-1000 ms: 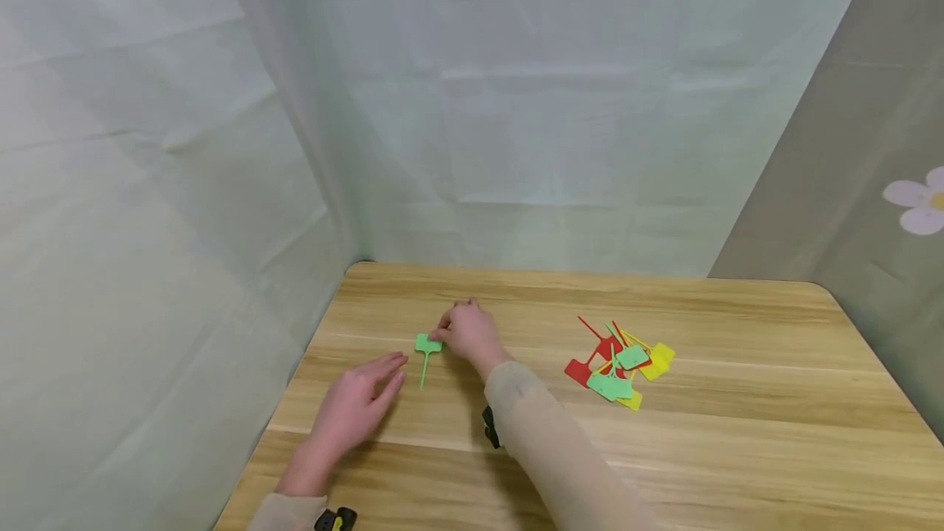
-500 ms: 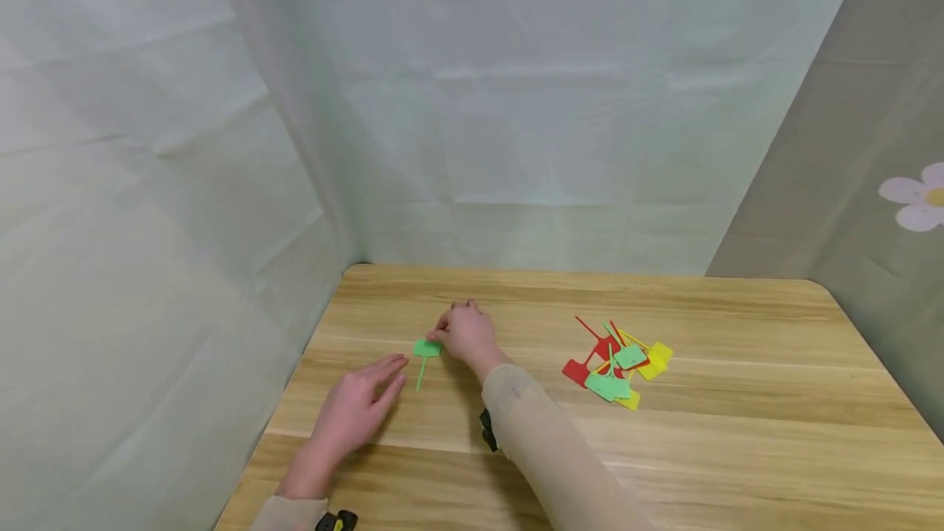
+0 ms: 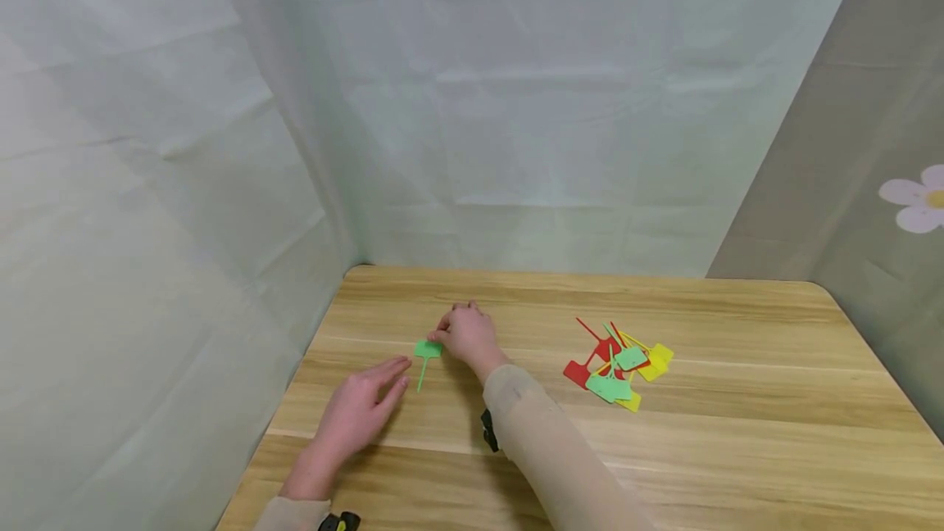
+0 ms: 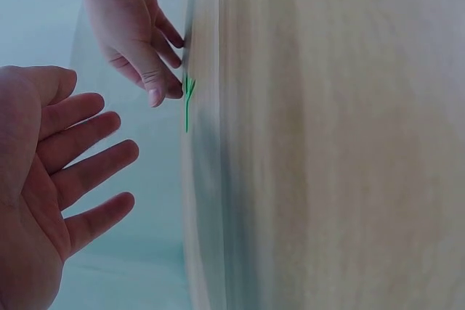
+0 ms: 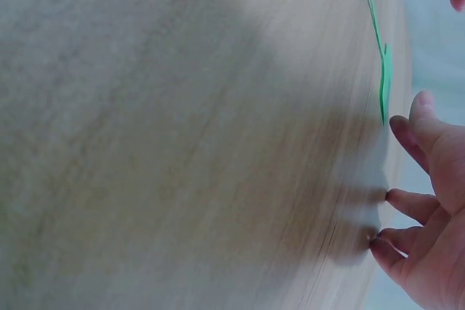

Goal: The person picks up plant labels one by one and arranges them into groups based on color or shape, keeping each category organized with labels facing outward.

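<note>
A single green plastic tag (image 3: 428, 349) with a thin tail lies on the wooden table in the head view, tail toward me. At the far right corner of its plate is my right hand (image 3: 466, 334), index fingertip right at the edge. The right wrist view shows that hand's thumb (image 5: 423, 107) raised off the table and its other fingertips at the tabletop. My left hand (image 3: 360, 406) hovers left of the tag's tail, palm facing it. Its fingers are spread and hold nothing in the left wrist view. The tag appears edge-on in both wrist views.
Right of centre on the table (image 3: 737, 433), several red, yellow and green tags lie overlapped in a loose pile, with a green tag (image 3: 609, 388) on top. Pale fabric (image 3: 546, 129) hangs behind the table and along its left side.
The green tag's plate has shifted slightly toward me from my right fingertips and looks darker than a second ago. Both hands have stayed almost still, and the pile looks the same.
</note>
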`<action>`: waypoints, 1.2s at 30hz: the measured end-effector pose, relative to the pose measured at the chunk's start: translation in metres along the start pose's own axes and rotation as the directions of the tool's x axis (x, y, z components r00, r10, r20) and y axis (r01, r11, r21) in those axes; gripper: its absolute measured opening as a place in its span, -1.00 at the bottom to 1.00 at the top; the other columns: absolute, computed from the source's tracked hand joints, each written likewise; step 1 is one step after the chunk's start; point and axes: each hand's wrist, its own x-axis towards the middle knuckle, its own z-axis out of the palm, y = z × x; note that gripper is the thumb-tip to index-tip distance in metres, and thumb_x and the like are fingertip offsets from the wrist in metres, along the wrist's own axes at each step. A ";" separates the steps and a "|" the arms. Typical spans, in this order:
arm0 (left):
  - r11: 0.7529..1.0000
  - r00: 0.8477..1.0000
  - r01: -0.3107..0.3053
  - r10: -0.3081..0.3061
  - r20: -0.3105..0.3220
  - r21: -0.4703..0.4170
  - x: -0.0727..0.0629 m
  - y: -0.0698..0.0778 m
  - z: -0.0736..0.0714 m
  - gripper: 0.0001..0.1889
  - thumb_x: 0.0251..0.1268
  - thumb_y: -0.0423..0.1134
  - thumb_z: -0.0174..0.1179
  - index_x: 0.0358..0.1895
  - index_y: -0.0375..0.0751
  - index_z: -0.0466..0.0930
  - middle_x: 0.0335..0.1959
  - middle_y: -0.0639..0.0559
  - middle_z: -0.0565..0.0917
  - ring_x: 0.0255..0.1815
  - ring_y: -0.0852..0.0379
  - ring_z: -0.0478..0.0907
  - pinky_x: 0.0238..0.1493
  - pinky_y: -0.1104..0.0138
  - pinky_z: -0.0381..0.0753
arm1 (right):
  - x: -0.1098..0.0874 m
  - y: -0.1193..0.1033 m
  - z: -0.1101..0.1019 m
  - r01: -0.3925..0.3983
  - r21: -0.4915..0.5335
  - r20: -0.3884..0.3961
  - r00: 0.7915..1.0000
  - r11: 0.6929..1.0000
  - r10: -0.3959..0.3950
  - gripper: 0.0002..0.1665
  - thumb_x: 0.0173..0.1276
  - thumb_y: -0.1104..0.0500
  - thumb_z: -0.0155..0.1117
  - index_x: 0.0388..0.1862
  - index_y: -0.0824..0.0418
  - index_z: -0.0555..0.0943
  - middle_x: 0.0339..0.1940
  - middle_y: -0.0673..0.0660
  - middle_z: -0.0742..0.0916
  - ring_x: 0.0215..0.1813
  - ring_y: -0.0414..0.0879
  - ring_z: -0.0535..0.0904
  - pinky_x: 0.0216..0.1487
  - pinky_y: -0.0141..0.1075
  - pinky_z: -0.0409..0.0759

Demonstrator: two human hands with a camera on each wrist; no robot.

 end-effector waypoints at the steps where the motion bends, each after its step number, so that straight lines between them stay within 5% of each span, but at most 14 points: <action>1: 1.000 1.000 0.001 -0.001 0.002 -0.001 0.000 0.000 0.000 -0.66 0.54 -0.23 0.33 0.26 -0.28 0.75 0.25 -0.15 0.74 0.25 -0.17 0.71 0.28 -0.12 0.65 | 0.001 0.000 0.000 -0.003 0.003 0.003 1.000 1.000 0.003 -0.66 0.49 -0.21 0.41 -0.13 -0.01 0.88 0.47 0.20 0.64 0.63 0.34 0.32 0.57 0.20 0.36; 11: 1.000 1.000 0.007 -0.007 0.009 -0.008 0.002 -0.002 0.001 -0.66 0.57 -0.21 0.31 0.27 -0.25 0.75 0.26 -0.06 0.74 0.24 -0.15 0.71 0.28 -0.12 0.66 | 0.001 0.003 0.001 0.000 0.003 0.003 1.000 1.000 0.000 -0.62 0.49 -0.23 0.39 -0.11 0.00 0.88 0.52 0.21 0.59 0.64 0.35 0.29 0.58 0.20 0.34; 21: 0.999 0.999 -0.009 0.010 0.036 -0.033 0.004 -0.003 0.007 -0.65 0.55 -0.27 0.33 0.29 -0.29 0.73 0.27 -0.12 0.73 0.26 -0.17 0.70 0.31 -0.12 0.62 | -0.009 0.018 -0.011 0.056 0.120 0.031 0.998 0.991 -0.060 -0.65 0.56 -0.17 0.35 0.00 0.02 0.85 0.54 0.28 0.56 0.67 0.36 0.22 0.63 0.21 0.24; 36: 0.998 0.989 -0.065 0.066 0.132 -0.012 0.016 -0.008 0.007 -0.48 0.52 -0.27 0.36 0.43 -0.39 0.56 0.45 -0.29 0.54 0.47 -0.29 0.50 0.46 -0.21 0.41 | -0.047 0.053 -0.050 0.143 0.288 0.016 0.988 0.947 -0.154 -0.62 0.61 -0.10 0.33 0.18 0.10 0.77 0.61 0.34 0.46 0.71 0.34 0.14 0.65 0.23 0.17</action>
